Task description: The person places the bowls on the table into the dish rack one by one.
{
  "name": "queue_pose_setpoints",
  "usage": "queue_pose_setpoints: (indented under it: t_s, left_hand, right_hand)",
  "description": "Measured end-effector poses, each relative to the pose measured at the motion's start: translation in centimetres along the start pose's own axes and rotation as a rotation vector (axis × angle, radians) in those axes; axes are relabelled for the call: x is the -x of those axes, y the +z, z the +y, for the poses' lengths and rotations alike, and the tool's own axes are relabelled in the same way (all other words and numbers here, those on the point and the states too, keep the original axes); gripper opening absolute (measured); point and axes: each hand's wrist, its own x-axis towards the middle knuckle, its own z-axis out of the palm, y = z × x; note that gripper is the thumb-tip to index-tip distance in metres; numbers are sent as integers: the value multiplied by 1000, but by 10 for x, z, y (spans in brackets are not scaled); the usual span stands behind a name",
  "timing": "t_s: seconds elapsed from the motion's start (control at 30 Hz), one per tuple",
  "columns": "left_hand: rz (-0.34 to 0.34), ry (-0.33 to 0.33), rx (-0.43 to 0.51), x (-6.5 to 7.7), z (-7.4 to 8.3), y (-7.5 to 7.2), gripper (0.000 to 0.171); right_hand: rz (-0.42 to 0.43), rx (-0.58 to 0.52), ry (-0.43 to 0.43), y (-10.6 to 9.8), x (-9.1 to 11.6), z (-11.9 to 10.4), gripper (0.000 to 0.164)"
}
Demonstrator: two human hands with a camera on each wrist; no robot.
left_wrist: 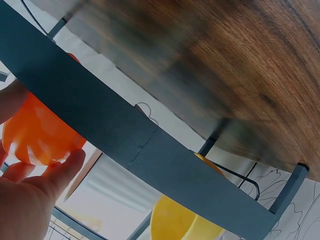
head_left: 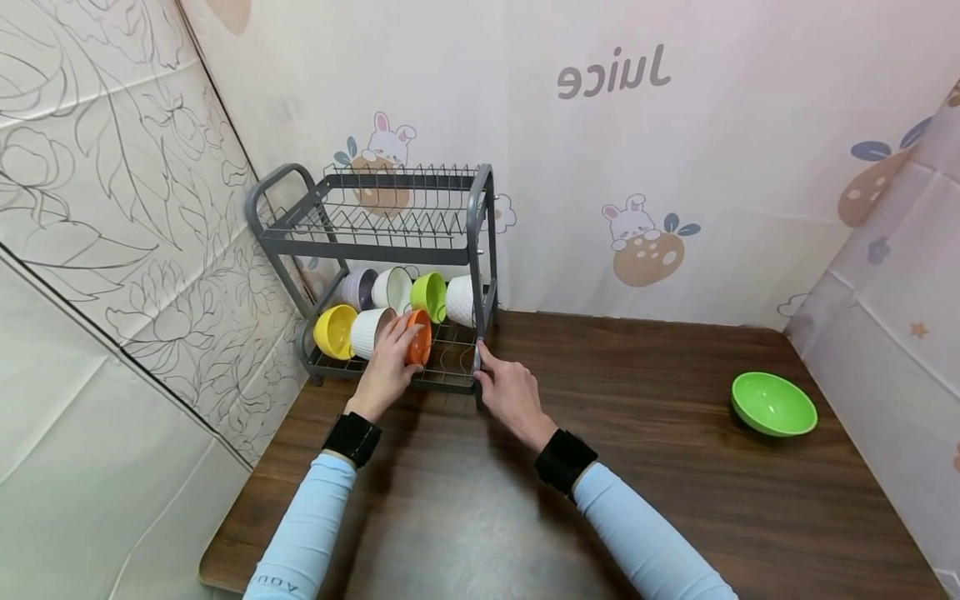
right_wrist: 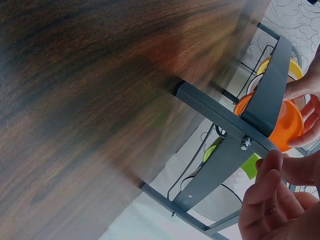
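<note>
My left hand [head_left: 384,367] holds an orange bowl [head_left: 422,340] at the front of the lower shelf of a dark grey dish rack [head_left: 367,247]. In the left wrist view, the fingers and thumb lie around the orange bowl [left_wrist: 42,132], partly behind the shelf's front bar. A white ribbed cup [head_left: 365,333] and a yellow bowl [head_left: 333,332] sit beside it to the left. With thumb and curled fingers, my right hand [head_left: 513,396] grips the rack's front right upright. Its fingertips are at this post [right_wrist: 215,110] in the right wrist view.
Behind the front row stand a greyish-purple cup [head_left: 351,289], a white cup [head_left: 390,289], a lime cup [head_left: 429,296] and a white textured cup [head_left: 460,302]. The upper wire tier is above them. A green bowl [head_left: 772,406] stands on the wooden table [head_left: 637,500] at the right.
</note>
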Motion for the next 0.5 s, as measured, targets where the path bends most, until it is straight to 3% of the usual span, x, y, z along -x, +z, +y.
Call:
queue_pose_setpoints:
  t_s: [0.33, 0.5]
  left_hand:
    - [-29, -96, 56, 4, 2, -2, 71]
    - [-40, -112, 55, 5, 3, -2, 71]
  right_hand:
    - [-1, 3, -7, 0, 1, 0, 52]
    - [3, 2, -12, 0, 1, 0, 52]
